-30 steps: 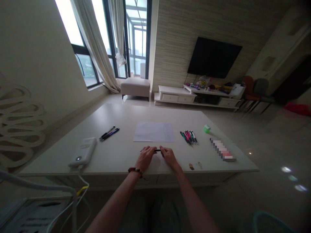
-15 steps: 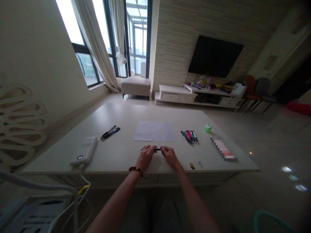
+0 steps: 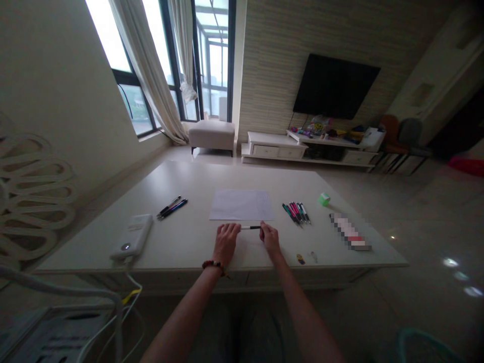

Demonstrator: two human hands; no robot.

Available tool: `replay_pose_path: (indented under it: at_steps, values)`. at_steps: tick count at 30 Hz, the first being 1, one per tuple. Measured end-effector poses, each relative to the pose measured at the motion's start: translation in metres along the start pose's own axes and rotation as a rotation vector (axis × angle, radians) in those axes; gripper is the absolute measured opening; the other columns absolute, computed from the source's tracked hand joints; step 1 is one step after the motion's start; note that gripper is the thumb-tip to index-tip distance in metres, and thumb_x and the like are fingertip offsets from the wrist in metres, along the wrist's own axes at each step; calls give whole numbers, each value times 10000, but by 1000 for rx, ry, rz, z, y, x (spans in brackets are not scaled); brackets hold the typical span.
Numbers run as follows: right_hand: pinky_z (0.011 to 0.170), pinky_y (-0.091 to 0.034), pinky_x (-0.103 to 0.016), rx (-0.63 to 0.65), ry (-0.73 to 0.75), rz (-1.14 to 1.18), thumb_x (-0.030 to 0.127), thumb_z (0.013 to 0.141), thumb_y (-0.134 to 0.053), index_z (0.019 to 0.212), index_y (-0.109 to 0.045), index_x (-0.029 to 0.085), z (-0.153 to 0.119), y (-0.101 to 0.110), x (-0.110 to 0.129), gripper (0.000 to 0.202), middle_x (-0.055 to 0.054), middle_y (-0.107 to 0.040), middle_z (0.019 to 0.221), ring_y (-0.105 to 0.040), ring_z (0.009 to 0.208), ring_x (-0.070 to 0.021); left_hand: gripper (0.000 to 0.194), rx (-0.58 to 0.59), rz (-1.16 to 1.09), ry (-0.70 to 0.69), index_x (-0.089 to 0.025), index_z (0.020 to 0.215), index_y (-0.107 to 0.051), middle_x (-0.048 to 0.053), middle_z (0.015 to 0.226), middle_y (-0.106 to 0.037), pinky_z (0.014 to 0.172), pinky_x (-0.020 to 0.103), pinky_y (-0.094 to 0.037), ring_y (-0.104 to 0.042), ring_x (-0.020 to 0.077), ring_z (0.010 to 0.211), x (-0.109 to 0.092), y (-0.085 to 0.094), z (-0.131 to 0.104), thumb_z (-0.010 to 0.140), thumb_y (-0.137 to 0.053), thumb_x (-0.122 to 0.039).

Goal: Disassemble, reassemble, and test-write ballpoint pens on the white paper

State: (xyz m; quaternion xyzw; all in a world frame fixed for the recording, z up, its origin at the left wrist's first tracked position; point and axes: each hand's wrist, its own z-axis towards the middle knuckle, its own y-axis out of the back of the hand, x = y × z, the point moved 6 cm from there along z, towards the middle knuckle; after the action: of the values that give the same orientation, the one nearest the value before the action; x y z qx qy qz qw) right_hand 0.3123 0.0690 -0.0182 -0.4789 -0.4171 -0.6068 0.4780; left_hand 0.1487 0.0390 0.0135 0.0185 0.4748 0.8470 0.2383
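Between my two hands a white-and-black pen (image 3: 250,227) is held level, just in front of the sheet of paper (image 3: 240,204). My left hand (image 3: 226,242), with a beaded bracelet at the wrist, closes on the white end. The fingers of my right hand (image 3: 269,239) pinch the black end. The tips of the pen are hidden in the fingers, and I cannot tell if it is in one piece. To the right of the paper lies a row of several coloured pens (image 3: 297,214). A smaller group of dark pens (image 3: 172,207) is on the left.
A white power bank (image 3: 133,236) with a cable stands at the table's left. A green-and-white small container (image 3: 324,199), a blurred-out long object (image 3: 350,232) and two small items, one a yellow-brown piece (image 3: 300,258), lie on the right side of the white table (image 3: 189,176).
My right hand has shifted slightly right and up, away from my left. A white length of the pen now shows between them, where only a short dark part showed before.
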Motion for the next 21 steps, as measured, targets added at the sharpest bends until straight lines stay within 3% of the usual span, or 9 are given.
replay_pose_path:
  at_steps: [3, 5, 7, 10, 15, 18, 21]
  values:
    - [624, -417, -297, -158, 224, -280, 466, 831, -445, 788, -592, 149, -11, 7, 24, 352, -60, -592, 710, -527, 667, -173, 194, 45, 55, 26, -218, 1020, -530, 42, 933, -610, 803, 342, -361, -524, 185, 897, 1, -2, 0, 888, -390, -193]
    - [848, -380, -397, -172, 454, -526, 388, 828, -486, 1051, -570, 159, -24, -2, 45, 330, -120, -596, 1020, -506, 982, -239, 197, 55, 66, 20, -212, 1027, -525, 46, 926, -605, 775, 330, -368, -522, 184, 887, 0, -2, 0, 892, -383, -204]
    - [989, -248, -455, -17, 652, -749, 287, 836, -480, 1185, -508, 195, -35, -24, 55, 362, -111, -535, 1185, -397, 1162, -251, 197, 62, 54, -16, -212, 1035, -521, 44, 938, -600, 778, 322, -375, -521, 178, 887, -2, -2, 0, 891, -386, -205]
    - [1034, -177, -450, 176, 752, -895, 141, 845, -403, 1182, -508, 207, -41, -47, 51, 359, -82, -573, 1131, -426, 1136, -216, 209, 70, 9, -70, -217, 1056, -519, 39, 948, -603, 792, 313, -389, -525, 170, 886, -5, -3, -1, 894, -385, -218]
    - [844, -364, -372, 118, 612, -679, 111, 822, -374, 980, -573, 166, -29, -38, 39, 260, -85, -610, 903, -518, 887, -205, 404, 14, -43, -16, -184, 1272, -376, 85, 1135, -570, 888, 321, -388, -511, 176, 1032, -3, 2, 0, 893, -387, -322]
    - [687, -387, -310, -27, 425, -328, 277, 827, -453, 812, -539, 177, -17, -16, 43, 133, -43, -560, 754, -496, 726, -177, 539, 34, 19, 49, -172, 1376, -226, 118, 1299, -467, 985, 372, -321, -424, 199, 1182, 0, 0, 3, 890, -366, -359]
    - [520, -315, -261, -62, 126, 145, 498, 817, -437, 594, -401, 210, -1, 2, 50, 366, 42, -361, 532, -350, 504, -119, 552, 120, 97, 112, -208, 1389, -222, 95, 1399, -353, 1053, 451, -210, -263, 228, 1305, 4, -8, 6, 884, -340, -397]
